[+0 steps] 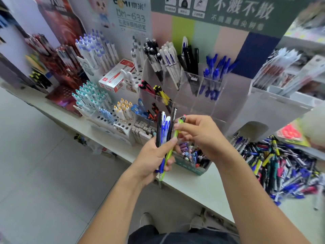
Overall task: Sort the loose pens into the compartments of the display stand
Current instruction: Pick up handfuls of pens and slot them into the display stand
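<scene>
The left hand [151, 159] is curled round a bundle of pens [163, 131], blue, black and white, held near upright above the shelf edge [112, 147], upper ends toward the display stand [193, 95]. The right hand [198, 136] pinches the upper part of a green pen [171, 147] between thumb and fingertips; its remaining fingers are bent. The green pen's long axis runs on a steep diagonal, upper end up and right, just under the right hand's fingers, lower end down and left, past the left palm. It lies against the bundle and touches the left hand's fingers. The stand's clear compartments sit directly behind both hands: the rear ones hold blue pens [213, 74], black pens [190, 59] and white pens [169, 59], all standing tilted, tips down. A heap of loose pens [281, 166] lies on the shelf to the right, well apart from the hands, pointing every way. Motion blur obscures finer detail.
</scene>
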